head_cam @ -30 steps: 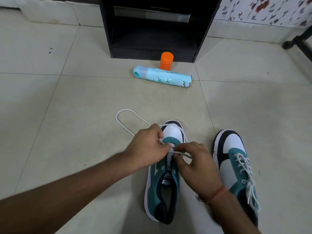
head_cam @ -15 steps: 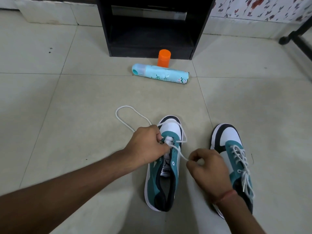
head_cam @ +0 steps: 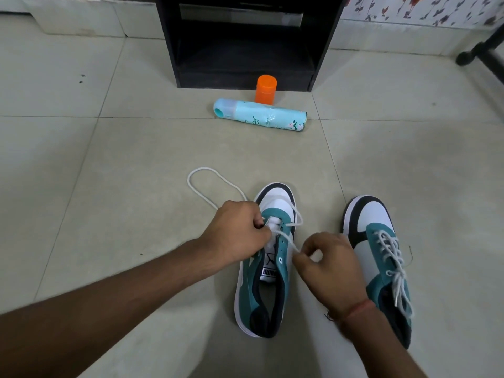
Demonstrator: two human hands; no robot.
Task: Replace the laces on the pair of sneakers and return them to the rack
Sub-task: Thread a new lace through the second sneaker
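Lacing left sneaker (head_cam: 266, 271), bottom eyelets only; both hands, left (head_cam: 240, 236) & right (head_cam: 326, 264), pinching lace (head_cam: 286, 238). Right sneaker (head_cam: 379, 257) done; rack (head_cam: 245, 50) pending.

The right hand (head_cam: 331, 271) has been pulled back from the eyelets toward the lower right of the frame, so it's now off the tongue and out to the side of the left sneaker (head_cam: 268, 257). A stretch of white lace (head_cam: 289, 240) has been drawn out through the eyelet and is pinched taut. The loop at upper left has been tightened a bit.
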